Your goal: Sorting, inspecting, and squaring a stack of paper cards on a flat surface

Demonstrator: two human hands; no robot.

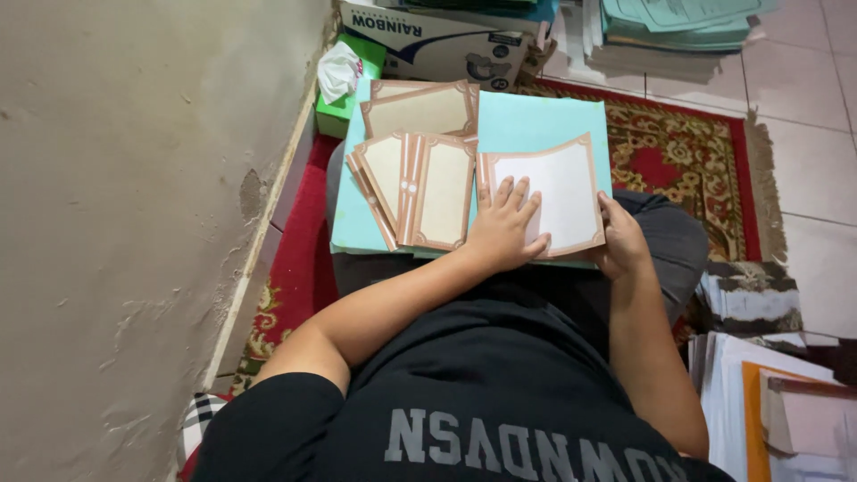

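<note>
A light blue folder (536, 125) lies across my lap. On it, at the right, rests a stack of white cards with tan ornamental borders (564, 183). My left hand (504, 228) lies flat on that stack, fingers spread. My right hand (620, 236) grips the stack's lower right edge. To the left, several similar beige bordered cards (428, 192) are fanned out. One more beige card (420, 109) lies above them.
A plaster wall (134, 223) runs along the left. A red patterned rug (678, 152) covers the floor. A green tissue box (344, 85) and a cardboard box (437, 40) stand ahead. Paper stacks (678, 27) lie at far right, more papers (768, 393) beside my right leg.
</note>
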